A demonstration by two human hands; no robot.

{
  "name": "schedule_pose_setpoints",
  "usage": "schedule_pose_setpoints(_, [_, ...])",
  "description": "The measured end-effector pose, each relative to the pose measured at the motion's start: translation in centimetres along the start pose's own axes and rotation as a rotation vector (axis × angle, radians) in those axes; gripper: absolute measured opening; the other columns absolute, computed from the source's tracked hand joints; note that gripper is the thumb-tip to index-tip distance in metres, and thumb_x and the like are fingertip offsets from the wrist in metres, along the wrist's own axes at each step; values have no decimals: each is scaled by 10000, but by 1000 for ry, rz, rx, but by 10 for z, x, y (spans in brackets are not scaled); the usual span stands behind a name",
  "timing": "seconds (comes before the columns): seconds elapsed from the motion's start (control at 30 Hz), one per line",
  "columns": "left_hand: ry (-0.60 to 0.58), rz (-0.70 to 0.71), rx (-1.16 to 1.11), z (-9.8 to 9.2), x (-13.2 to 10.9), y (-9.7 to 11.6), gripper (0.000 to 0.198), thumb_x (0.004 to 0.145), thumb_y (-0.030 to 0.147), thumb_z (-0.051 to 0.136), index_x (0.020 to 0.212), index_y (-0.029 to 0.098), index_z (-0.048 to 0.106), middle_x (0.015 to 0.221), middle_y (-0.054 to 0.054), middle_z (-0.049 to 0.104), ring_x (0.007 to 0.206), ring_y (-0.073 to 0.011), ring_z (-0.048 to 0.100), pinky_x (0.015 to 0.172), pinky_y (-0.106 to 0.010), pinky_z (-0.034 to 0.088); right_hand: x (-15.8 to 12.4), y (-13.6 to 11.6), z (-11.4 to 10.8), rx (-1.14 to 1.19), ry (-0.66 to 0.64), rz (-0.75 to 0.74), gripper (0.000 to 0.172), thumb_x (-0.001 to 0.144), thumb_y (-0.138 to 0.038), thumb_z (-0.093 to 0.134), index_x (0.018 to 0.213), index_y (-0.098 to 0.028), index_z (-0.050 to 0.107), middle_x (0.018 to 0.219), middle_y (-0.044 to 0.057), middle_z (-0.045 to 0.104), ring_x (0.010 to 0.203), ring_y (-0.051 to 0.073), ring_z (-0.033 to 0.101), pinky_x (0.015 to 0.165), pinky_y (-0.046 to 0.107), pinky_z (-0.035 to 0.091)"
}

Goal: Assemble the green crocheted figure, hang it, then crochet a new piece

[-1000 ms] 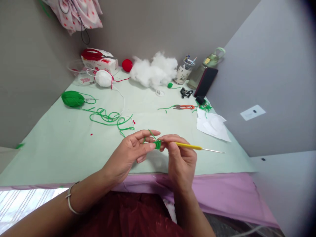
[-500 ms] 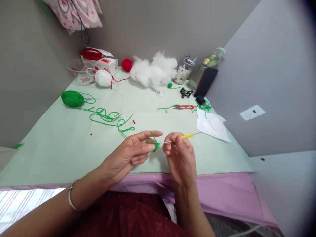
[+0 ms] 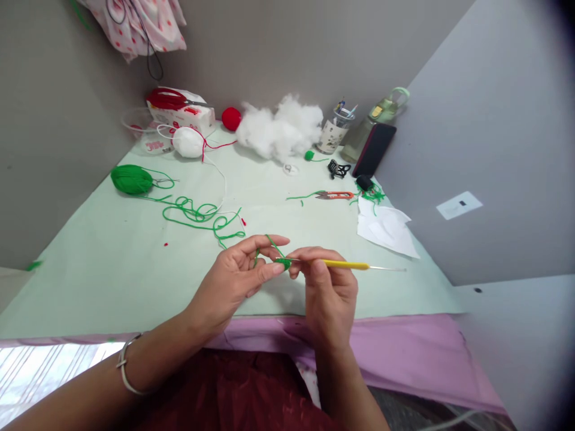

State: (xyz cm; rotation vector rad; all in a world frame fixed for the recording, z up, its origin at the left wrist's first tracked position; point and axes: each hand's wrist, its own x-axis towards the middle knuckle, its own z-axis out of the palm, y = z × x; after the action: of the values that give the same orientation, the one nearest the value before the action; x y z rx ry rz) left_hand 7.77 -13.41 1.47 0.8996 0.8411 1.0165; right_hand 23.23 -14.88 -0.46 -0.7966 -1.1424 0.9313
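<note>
A small green crochet piece (image 3: 284,262) is pinched between the thumb and fingers of my left hand (image 3: 245,269). Green yarn (image 3: 271,242) loops over that hand's raised index finger. My right hand (image 3: 330,287) grips a crochet hook (image 3: 345,264) by its yellow handle, the metal shaft lying nearly level. The hook's left end meets the green piece; whether it passes through a stitch is too small to tell. Its other thin metal end sticks out to the right. Loose green yarn trails from the ball of green yarn (image 3: 132,179) across the table toward my left hand.
Orange thread snips (image 3: 335,195), a black hair clip (image 3: 338,169) and white paper (image 3: 385,226) lie to the right. Along the back are white stuffing (image 3: 281,127), a red yarn ball (image 3: 231,118), white yarn (image 3: 188,142), a pen cup (image 3: 333,133), a bottle and a leaning phone (image 3: 375,149).
My right hand has turned the hook from a slant to nearly level and brought it against the green piece. My left hand has shifted slightly left, still holding the piece.
</note>
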Motion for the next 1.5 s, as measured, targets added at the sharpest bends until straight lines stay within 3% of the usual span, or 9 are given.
schedule_pose_setpoints(0.23, [-21,9,58,-4,-1,-3,274,860,297,786,1132,295,750,880,32,574,559,-36,351,481,-185,260,-2,-5,-3,10,-26,5,219,1042,-231,501,991,-222,713,931,26,748,720,130,685,690,294,560])
schedule_pose_setpoints(0.53, [73,120,199,-1,-6,-4,259,866,252,763,1124,277,755,854,28,568,599,-60,359,562,-209,307,-10,-8,-5,-573,-170,-473,268,994,-76,489,1159,-209,652,1009,77,733,951,198,708,777,353,593])
schedule_pose_setpoints(0.7, [30,30,-5,4,-6,-6,417,856,257,775,1265,276,696,814,39,548,537,-37,320,492,-178,275,-16,1,-3,-941,-158,-679,321,939,-66,608,1220,-199,688,1107,115,701,1013,215,690,802,334,594])
schedule_pose_setpoints(0.83, [-108,-183,-293,1,-2,0,399,854,248,787,1240,185,708,666,83,429,456,1,177,417,-151,164,-14,-1,-1,-719,-45,-519,282,968,-88,559,1141,-239,721,1005,73,711,925,205,687,771,356,577])
schedule_pose_setpoints(0.93, [-84,-157,-304,0,0,4,347,860,194,777,1203,194,730,727,65,494,446,25,202,413,-136,172,-6,-4,2,-340,68,-267,232,1005,-142,510,1014,-240,721,826,25,673,728,165,634,662,334,539])
schedule_pose_setpoints(1.03, [-79,-97,-225,3,0,3,344,843,195,798,1180,237,746,853,31,591,446,34,275,403,-137,198,-2,-4,7,-184,33,-132,204,1004,-170,538,972,-231,730,877,30,689,715,147,625,632,308,529])
schedule_pose_setpoints(1.2, [-15,-42,-161,6,-2,-3,339,828,213,822,1158,258,761,839,35,594,467,25,361,422,-128,243,-10,-1,8,-468,-9,-293,265,964,-68,571,1071,-240,742,943,40,724,833,162,674,706,305,559])
schedule_pose_setpoints(1.33, [-75,-161,-275,4,1,-2,314,839,231,809,1148,195,766,689,58,520,427,24,263,402,-133,190,-14,-1,2,-728,-44,-524,333,918,-43,630,1154,-250,741,1061,77,722,936,195,691,752,326,569])
schedule_pose_setpoints(1.5, [-36,-143,-317,0,3,1,203,836,189,796,1038,166,791,673,64,496,447,17,241,413,-127,216,-5,-7,0,-318,87,-182,230,987,-116,550,986,-240,744,812,6,667,699,139,627,660,309,520])
